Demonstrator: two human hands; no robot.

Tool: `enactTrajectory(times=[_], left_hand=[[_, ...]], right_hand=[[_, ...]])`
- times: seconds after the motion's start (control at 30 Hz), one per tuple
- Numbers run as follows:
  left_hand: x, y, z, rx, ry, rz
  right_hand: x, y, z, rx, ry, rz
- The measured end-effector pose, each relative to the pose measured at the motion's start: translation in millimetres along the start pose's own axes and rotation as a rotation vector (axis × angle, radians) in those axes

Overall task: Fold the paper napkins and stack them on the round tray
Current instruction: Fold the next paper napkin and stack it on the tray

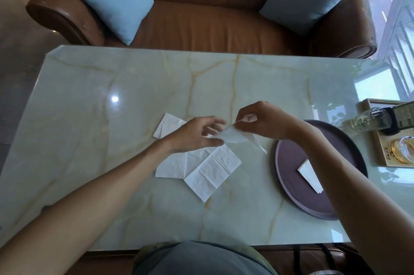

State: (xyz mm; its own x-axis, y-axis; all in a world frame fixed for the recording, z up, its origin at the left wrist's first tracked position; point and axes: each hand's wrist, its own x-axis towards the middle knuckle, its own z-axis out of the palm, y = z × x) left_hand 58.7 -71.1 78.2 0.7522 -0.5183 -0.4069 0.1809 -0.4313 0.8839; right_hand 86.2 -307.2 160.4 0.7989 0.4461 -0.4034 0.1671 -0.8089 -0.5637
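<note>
My right hand (259, 122) pinches the top corner of a thin white napkin (237, 138) lifted above the marble table (112, 140). My left hand (197, 133) is beside it with fingers spread, its thumb and fingertips touching the lifted napkin's left edge. Under the hands lie flat unfolded napkins (208, 169), overlapping. Another napkin (168, 126) lies farther left, partly behind my left hand. A round purple tray (291, 185) sits to the right with a folded napkin (310, 173) on it, partly hidden by my right forearm.
A wooden tray (380, 155) at the table's right edge holds a clear bottle (367, 120), a dark object and a glass ashtray (403, 151). A brown leather sofa (201, 23) with two blue cushions stands behind the table. Windows are on the right.
</note>
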Motion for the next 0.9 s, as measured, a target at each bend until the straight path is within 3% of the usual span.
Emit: enactTrajectory(times=[0.2,0.33,0.4,0.47,0.6,0.73,0.9], left_hand=[[12.5,18.9,16.0,-0.046,0.095,0.037],[13.5,23.7,19.4,-0.177,0.141,0.012],[12.8,26.5,18.7,-0.264,0.124,0.001],[12.3,29.2,16.7,-0.307,0.094,0.007],[10.8,32.8,13.5,-0.398,0.06,0.006],[10.0,31.0,10.0,-0.521,0.042,-0.034],[12.2,23.2,13.4,-0.264,0.154,0.036]], right_hand=[[-4.6,3.0,-5.5,0.039,0.152,-0.004],[-18.9,1.2,-1.4,0.21,-0.032,0.038],[-20.6,7.2,3.9,0.264,0.108,0.049],[-16.8,19.3,8.6,0.132,0.289,0.089],[-10.8,24.2,14.4,0.165,0.148,0.182],[-7.5,20.8,17.8,0.097,0.166,0.197],[-7.4,15.5,18.2,0.147,0.155,0.163]])
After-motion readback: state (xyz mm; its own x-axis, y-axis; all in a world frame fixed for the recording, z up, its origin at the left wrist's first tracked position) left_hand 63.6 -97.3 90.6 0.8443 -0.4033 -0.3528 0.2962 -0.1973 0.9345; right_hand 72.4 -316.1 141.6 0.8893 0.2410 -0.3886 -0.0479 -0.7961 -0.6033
